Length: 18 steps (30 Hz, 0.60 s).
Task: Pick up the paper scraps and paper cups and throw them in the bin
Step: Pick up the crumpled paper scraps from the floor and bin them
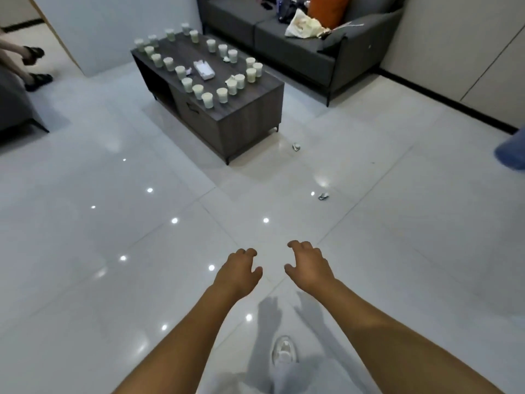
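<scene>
Both arms reach forward over the tiled floor (113,223). Left hand (238,273) and right hand (308,267) hang side by side, palms down, fingers loosely curled, holding nothing, touching nothing.

Landmark: dark wood surface (250,109), well beyond the hands. Many cups (207,100) stand upright on it, in loose rows along its edges. A torn white carton (204,70) lies among them near the middle. Small scraps (229,80) sit between cups on its top.

One crumpled scrap on the floor (296,146), just off the near right corner of the surface. A second floor scrap (323,196) lies nearer the hands, further from that corner.

Grey sofa (298,52) behind the surface, with an orange cushion (326,9) and a white bag (304,25) on it. Another person's sandalled feet (35,64) to the left of the surface. A white shoe (284,351) shows below the hands. No bin identifiable; a blurred blue shape (511,152) at the right edge, cannot tell what.
</scene>
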Tool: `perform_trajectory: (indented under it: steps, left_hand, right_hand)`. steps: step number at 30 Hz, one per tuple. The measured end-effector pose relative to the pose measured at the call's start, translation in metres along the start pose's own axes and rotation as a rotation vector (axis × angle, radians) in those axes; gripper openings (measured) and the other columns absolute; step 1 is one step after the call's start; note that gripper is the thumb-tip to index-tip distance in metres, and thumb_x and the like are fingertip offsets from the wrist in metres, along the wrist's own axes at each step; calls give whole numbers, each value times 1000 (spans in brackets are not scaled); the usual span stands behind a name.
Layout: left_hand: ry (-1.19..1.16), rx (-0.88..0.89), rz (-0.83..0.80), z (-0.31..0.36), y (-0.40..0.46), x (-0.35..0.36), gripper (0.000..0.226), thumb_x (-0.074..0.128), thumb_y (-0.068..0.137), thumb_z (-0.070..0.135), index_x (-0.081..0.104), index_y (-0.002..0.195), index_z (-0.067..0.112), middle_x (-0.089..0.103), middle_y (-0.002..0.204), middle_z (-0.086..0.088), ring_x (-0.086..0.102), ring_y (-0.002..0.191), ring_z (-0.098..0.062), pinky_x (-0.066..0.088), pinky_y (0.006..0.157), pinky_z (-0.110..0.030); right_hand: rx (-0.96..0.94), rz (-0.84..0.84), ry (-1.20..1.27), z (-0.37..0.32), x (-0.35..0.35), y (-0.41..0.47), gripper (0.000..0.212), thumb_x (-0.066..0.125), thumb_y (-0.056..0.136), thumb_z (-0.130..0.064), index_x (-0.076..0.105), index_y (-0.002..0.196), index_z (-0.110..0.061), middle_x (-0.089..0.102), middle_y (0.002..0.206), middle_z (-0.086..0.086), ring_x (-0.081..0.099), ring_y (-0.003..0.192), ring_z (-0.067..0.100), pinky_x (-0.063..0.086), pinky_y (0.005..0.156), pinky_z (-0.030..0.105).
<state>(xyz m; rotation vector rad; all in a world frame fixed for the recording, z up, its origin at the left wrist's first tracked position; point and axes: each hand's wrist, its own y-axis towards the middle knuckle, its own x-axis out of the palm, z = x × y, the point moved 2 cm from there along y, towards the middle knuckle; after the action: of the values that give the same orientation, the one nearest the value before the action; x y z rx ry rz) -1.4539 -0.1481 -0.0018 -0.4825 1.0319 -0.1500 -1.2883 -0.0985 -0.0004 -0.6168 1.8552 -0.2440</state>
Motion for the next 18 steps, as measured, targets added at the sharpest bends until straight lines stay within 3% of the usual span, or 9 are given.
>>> perform_trajectory:
  steps: [10, 18]
  left_hand:
    - [83, 114, -102, 109, 149, -17, 47, 46, 96, 35, 39, 138, 16, 47, 132, -6, 43, 122, -22, 41, 94, -31]
    - [110, 168, -164, 169, 317, -51, 47, 48, 95, 34, 40, 137, 15, 49, 128, -8, 45, 119, -24, 44, 93, -33]
  right_hand:
    - [162, 41, 124, 103, -90, 98, 54, 53, 92, -28, 35, 142, -21, 43, 136, 7, 44, 121, 29, 43, 97, 39]
    - [253, 41, 154, 153, -160, 234, 55, 55, 92, -28, 34, 142, -21, 43, 134, 8, 45, 119, 29, 44, 96, 38]
